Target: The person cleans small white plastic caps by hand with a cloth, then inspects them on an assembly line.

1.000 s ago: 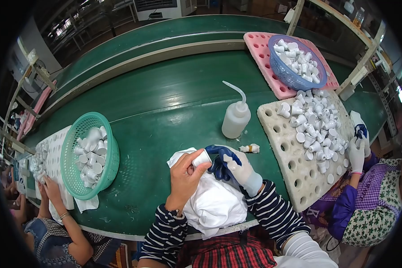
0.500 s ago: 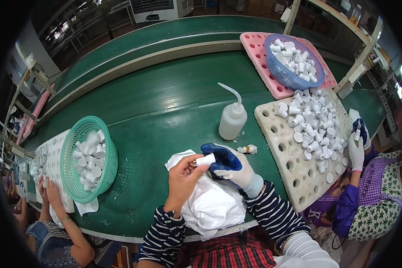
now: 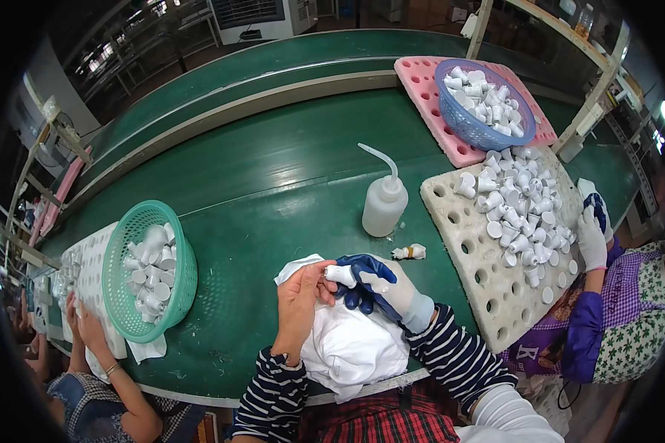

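My bare left hand (image 3: pixel 297 304) pinches one end of a small white cup-shaped part (image 3: pixel 340 275), where a bit of shiny metal shows. My right hand (image 3: pixel 393 288), in a white glove with blue-coated fingers, is closed around the other end of it. Right below both hands a bunched white cloth (image 3: pixel 358 347) lies at the table's front edge. Beyond them stands a translucent squeeze bottle (image 3: pixel 384 207) with a bent spout, and near its base is a small tied white bundle (image 3: pixel 409 252).
A green basket (image 3: pixel 187 277) of white parts stands left, a blue basket (image 3: pixel 458 129) of them back right on a pink foam board (image 3: pixel 421 88). More lie heaped on a holed pale board (image 3: pixel 458 221). Co-workers' hands (image 3: pixel 89 328) are left; another's gloved hand (image 3: pixel 591 240) is right.
The white part has turned and sits slightly lower between my hands. My left fingers have straightened, and my right hand has shifted a little down. The view has moved slightly.
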Demonstrator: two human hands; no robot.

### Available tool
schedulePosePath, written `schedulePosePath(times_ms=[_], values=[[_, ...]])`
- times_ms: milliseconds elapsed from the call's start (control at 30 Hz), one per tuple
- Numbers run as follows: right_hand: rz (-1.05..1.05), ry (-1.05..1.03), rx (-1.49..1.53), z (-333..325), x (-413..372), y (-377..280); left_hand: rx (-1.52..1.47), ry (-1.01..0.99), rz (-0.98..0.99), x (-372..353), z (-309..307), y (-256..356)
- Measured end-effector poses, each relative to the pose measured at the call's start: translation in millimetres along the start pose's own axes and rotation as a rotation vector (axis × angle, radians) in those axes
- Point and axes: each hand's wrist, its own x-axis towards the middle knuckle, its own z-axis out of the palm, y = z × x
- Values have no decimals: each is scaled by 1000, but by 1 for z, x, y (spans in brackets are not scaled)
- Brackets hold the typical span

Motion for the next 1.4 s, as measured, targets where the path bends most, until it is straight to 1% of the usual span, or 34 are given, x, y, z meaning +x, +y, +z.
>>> schedulePosePath(times_ms=[100, 200, 300, 333, 433, 467, 500, 567, 600, 700, 733, 833, 867, 967, 1000, 1100, 1200, 1300, 1400], values=[[29, -3, 34, -2, 1, 0, -66, 19, -9, 0, 4, 1], [19, -42, -37, -5, 0, 3, 214, 59, 58, -2, 13, 0], [-22, -16, -66, 0, 2, 9, 188, 91, 9, -3, 2, -3], [-16, -47, -139, 0, 1, 8, 166, 95, -4, -3, 0, -3], [-138, -9, -113, 3, 3, 15, 80, 120, -23, -1, -1, 0], [-208, -22, -45, 2, 4, 18, 34, 132, -18, 0, 3, -1], [-268, -12, -84, 2, 5, 20, -12, 143, -12, 0, 5, -1], [-389, 12, -162, 3, 6, 21, 49, 117, -22, 0, 9, 1], [-455, 76, -523, 1, 6, 18, 81, 104, -27, 0, 10, 2], [-537, 56, -599, 0, 6, 20, 239, 65, 3, -2, 10, 0], [-500, 56, -398, 4, 5, 20, 188, 51, 13, -2, 10, 2], [-255, -30, -30, -5, 1, 10, 62, -7, 49, -1, 8, 4], [-114, -42, -6, -7, 0, 5, 45, -41, 66, -1, 7, 1], [-8, -40, -67, -10, 0, 7, 50, -99, 87, -1, 7, 0], [0, -36, 0, -6, -3, 1, 60, -111, 88, -1, 7, 0], [-47, 48, -53, -1, -3, -1, 76, -52, 47, -2, 8, 2], [-228, 15, -54, -2, 0, 7, 96, -11, 36, -3, 9, 6], [-223, -26, 7, -3, -2, 6, 109, 15, 27, -3, 10, 9], [-329, -19, -202, -3, -2, 7, 109, 33, 20, -4, 8, 6]])
